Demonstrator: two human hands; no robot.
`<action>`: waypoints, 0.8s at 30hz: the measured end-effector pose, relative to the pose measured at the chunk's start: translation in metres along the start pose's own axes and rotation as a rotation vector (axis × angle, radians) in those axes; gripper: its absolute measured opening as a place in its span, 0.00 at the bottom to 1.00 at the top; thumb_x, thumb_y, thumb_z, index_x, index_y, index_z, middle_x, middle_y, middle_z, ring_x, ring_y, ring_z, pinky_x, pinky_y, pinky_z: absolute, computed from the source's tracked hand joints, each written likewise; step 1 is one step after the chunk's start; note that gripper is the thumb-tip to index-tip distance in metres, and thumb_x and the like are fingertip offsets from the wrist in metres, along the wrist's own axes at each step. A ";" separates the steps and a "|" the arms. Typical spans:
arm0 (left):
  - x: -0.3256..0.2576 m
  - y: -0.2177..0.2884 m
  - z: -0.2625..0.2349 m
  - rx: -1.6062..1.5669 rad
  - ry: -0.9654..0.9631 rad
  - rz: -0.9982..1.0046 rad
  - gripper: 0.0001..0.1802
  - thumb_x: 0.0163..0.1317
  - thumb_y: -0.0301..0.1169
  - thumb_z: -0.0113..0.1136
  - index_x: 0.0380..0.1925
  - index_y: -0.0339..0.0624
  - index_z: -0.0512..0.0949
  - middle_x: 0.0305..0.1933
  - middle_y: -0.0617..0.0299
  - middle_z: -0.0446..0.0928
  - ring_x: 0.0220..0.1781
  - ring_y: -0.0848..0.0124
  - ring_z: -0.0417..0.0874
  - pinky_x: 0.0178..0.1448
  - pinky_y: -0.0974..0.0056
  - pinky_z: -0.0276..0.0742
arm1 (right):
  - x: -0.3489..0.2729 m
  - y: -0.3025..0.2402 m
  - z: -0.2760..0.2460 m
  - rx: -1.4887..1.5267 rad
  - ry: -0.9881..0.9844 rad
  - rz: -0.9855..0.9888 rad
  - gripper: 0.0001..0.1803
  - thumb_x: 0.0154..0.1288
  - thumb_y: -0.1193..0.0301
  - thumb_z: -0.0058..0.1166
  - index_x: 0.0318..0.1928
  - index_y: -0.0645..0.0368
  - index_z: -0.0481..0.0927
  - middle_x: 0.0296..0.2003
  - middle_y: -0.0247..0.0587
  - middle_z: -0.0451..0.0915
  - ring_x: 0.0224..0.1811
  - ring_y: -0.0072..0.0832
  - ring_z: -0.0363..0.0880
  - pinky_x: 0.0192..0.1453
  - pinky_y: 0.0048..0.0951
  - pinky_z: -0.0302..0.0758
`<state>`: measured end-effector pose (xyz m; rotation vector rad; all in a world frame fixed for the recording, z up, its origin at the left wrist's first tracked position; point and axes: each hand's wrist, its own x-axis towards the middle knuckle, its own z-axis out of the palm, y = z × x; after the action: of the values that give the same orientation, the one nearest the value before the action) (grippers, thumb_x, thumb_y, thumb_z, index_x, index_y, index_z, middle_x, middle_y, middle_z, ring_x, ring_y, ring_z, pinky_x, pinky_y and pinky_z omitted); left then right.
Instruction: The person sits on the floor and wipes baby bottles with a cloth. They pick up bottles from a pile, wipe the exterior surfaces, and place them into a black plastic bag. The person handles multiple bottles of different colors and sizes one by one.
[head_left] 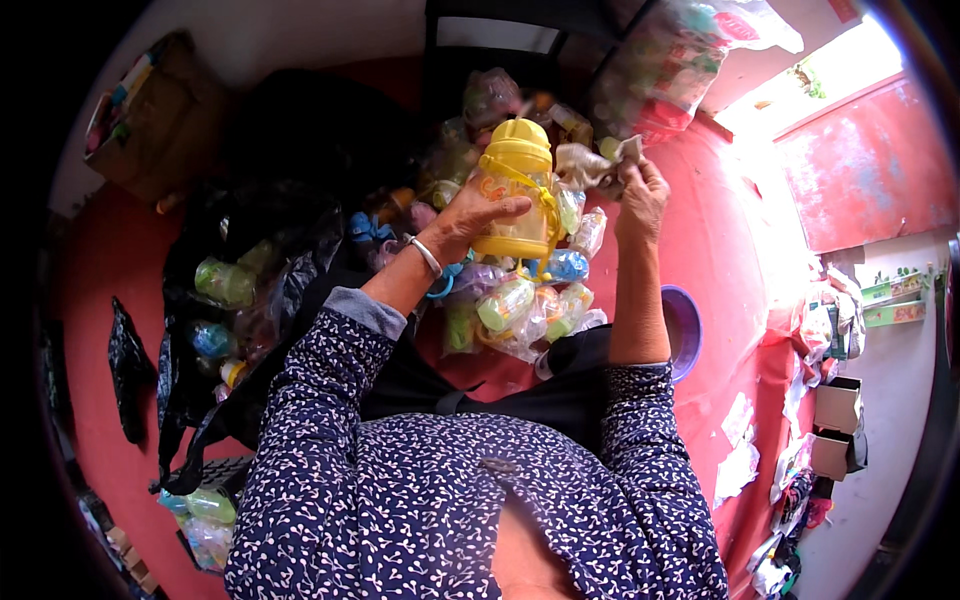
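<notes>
Well to the left of our left hand, a black plastic bag is lying open, with wrapped green and blue bottles showing inside it. Our left hand is gripping a yellow bottle around its body, holding it upright above the heap of wrapped bottles lying just below our wrists. Just to the right of the bottle, our right hand is closing on a crumpled clear wrapper, pinching it at the same height as the lid. Below our right forearm, a purple bowl is sitting on the red floor.
</notes>
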<state>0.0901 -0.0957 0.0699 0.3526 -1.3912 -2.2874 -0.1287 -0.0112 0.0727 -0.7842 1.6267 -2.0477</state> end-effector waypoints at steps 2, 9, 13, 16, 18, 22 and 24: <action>0.000 -0.001 0.003 0.048 0.053 -0.008 0.28 0.55 0.37 0.60 0.55 0.39 0.66 0.48 0.60 0.74 0.49 0.69 0.77 0.55 0.62 0.74 | -0.016 -0.029 0.022 0.098 -0.072 -0.064 0.09 0.66 0.72 0.48 0.41 0.65 0.77 0.28 0.34 0.77 0.28 0.16 0.74 0.34 0.20 0.73; -0.002 0.004 -0.006 -0.584 -0.122 -0.215 0.25 0.63 0.40 0.49 0.55 0.36 0.64 0.52 0.55 0.73 0.52 0.66 0.77 0.57 0.60 0.72 | -0.020 -0.011 0.046 -0.129 -0.239 -0.135 0.12 0.63 0.73 0.50 0.45 0.62 0.69 0.37 0.34 0.75 0.38 0.18 0.72 0.44 0.21 0.70; -0.002 0.002 -0.006 -0.679 -0.081 -0.134 0.32 0.61 0.46 0.53 0.58 0.35 0.60 0.54 0.52 0.71 0.55 0.61 0.75 0.61 0.54 0.69 | -0.030 -0.016 0.047 0.068 -0.239 -0.053 0.11 0.63 0.73 0.50 0.46 0.60 0.70 0.37 0.34 0.75 0.38 0.18 0.72 0.44 0.20 0.70; -0.002 -0.002 0.006 -0.800 -0.139 -0.142 0.32 0.61 0.47 0.53 0.58 0.37 0.61 0.55 0.52 0.71 0.55 0.62 0.75 0.60 0.55 0.70 | -0.032 -0.016 0.051 0.126 -0.295 -0.080 0.10 0.63 0.73 0.49 0.45 0.58 0.70 0.36 0.32 0.74 0.38 0.17 0.72 0.44 0.20 0.70; -0.001 0.000 0.009 -0.743 -0.107 -0.135 0.31 0.60 0.45 0.54 0.58 0.37 0.61 0.54 0.52 0.71 0.54 0.62 0.76 0.59 0.56 0.71 | -0.033 -0.016 0.051 0.066 -0.326 -0.070 0.09 0.64 0.74 0.48 0.45 0.57 0.70 0.36 0.31 0.74 0.38 0.17 0.71 0.44 0.20 0.70; 0.000 0.004 -0.003 -0.564 -0.013 -0.102 0.30 0.60 0.42 0.53 0.57 0.37 0.61 0.52 0.53 0.72 0.52 0.63 0.77 0.58 0.57 0.73 | -0.032 -0.044 0.030 -0.209 -0.647 -0.050 0.11 0.54 0.77 0.55 0.39 0.59 0.73 0.30 0.28 0.75 0.31 0.14 0.71 0.36 0.19 0.71; 0.003 0.005 -0.008 -0.458 0.004 -0.062 0.30 0.60 0.42 0.54 0.57 0.37 0.62 0.52 0.54 0.73 0.52 0.64 0.77 0.57 0.58 0.73 | -0.029 -0.054 0.015 -0.095 -0.689 0.102 0.12 0.52 0.78 0.55 0.39 0.61 0.74 0.30 0.30 0.76 0.32 0.16 0.73 0.38 0.20 0.72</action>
<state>0.0924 -0.1054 0.0706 0.2530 -0.8240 -2.5619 -0.0957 0.0088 0.1221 -1.2382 1.3250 -1.4021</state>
